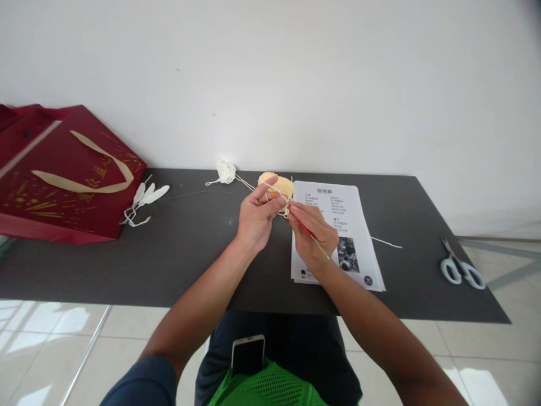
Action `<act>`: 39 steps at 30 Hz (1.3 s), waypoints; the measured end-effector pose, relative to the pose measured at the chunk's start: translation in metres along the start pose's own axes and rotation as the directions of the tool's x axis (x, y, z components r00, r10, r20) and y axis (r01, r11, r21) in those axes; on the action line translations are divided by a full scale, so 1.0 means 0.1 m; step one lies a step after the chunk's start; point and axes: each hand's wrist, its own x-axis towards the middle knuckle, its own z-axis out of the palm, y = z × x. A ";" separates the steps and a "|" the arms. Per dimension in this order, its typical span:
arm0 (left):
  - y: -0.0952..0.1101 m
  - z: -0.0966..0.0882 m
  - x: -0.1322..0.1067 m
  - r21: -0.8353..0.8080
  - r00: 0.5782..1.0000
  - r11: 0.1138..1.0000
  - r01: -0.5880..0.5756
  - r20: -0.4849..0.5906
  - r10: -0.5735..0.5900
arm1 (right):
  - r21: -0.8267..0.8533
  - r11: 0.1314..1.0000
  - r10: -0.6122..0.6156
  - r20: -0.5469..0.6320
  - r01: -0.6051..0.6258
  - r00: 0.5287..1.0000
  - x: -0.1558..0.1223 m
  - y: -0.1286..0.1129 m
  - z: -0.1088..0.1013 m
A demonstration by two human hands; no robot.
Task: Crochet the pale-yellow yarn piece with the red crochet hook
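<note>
My left hand (257,217) is closed in a pinch on white yarn (244,181), whose strand runs back to a white yarn ball (226,170) near the wall. In my right hand (313,234) is a red-handled crochet hook (301,220), its tip meeting the yarn at my left fingertips. A loose yarn end hangs across the right hand. Just beyond the fingers sits a pale yellow yarn ball (284,183), partly hidden by my left hand. Any stitches between the fingers are too small to make out.
Printed sheets (363,225) lie under my right hand. Scissors (460,268) rest at the table's right end. On the left stand a dark red gift bag (71,175) and white leaf-shaped pieces (146,197) with yarn tails. A phone (248,355) is at my lap.
</note>
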 end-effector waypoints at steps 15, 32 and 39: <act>0.00 -0.05 0.04 -0.009 0.999 0.999 0.037 0.034 -0.037 | 0.633 0.608 0.552 0.099 -0.480 0.828 0.20 0.00 0.00; 0.03 -0.05 0.04 0.202 0.998 0.978 -0.055 -0.023 0.061 | 0.503 0.801 0.372 0.004 -0.324 0.928 0.27 0.08 -0.12; 0.05 -0.08 0.05 0.246 0.999 0.968 -0.046 -0.002 0.048 | 0.462 0.831 0.324 0.050 -0.309 0.945 0.28 0.05 -0.17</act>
